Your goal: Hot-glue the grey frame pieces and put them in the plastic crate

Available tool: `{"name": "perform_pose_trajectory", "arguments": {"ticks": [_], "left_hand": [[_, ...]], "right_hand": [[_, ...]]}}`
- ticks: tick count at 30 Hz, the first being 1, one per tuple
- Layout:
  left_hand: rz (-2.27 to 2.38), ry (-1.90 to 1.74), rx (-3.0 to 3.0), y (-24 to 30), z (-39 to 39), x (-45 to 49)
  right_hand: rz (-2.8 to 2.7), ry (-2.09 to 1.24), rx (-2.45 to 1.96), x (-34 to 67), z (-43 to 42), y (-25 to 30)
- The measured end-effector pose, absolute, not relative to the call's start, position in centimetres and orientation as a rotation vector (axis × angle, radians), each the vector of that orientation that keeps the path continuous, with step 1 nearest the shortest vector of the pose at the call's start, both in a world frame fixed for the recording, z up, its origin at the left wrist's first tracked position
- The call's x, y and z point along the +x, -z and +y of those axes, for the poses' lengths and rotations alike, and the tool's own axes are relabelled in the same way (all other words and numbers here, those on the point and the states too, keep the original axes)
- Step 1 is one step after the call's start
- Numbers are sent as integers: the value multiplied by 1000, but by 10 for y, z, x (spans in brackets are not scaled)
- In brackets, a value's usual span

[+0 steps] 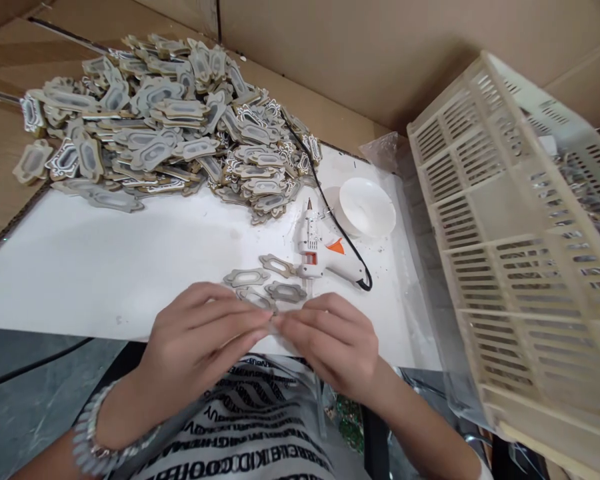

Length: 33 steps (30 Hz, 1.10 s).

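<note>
Over the flat white tabletop (130,247), the left hand (196,335) and right hand (337,339) pinch a small, mostly hidden piece (273,317) between them, four grey, scalloped oblong frames (274,290) just beyond, while whether the large heap of similar frames (155,137) is finished or waiting cannot be told.

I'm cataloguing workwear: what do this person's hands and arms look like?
The left hand and right hand are ungloved. A pale grey, ridged bracelet circles the left wrist; the right wrist is bare. A whitish edge, perhaps a sleeve, shows on the right arm.
</note>
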<state>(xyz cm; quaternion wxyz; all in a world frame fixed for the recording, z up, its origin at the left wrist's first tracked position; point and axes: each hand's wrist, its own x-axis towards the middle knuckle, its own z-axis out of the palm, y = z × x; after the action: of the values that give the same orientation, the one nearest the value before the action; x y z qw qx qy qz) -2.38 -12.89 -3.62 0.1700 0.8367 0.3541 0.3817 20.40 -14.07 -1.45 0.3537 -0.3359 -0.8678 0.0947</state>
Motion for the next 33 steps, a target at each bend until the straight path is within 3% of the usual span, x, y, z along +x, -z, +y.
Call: {"name": "perform_pose_trajectory", "arguments": {"ticks": [5, 9, 33], "left_hand": [[1261, -732, 2699, 42, -112, -7], [1303, -644, 2801, 48, -108, -2], [1231, -531, 2787, 51, -107, -7]], "right_hand": [[-2333, 252, -983, 215, -107, 22], [-2427, 396, -974, 219, -88, 24], [-2563, 417, -900, 210, -80, 31]]}}
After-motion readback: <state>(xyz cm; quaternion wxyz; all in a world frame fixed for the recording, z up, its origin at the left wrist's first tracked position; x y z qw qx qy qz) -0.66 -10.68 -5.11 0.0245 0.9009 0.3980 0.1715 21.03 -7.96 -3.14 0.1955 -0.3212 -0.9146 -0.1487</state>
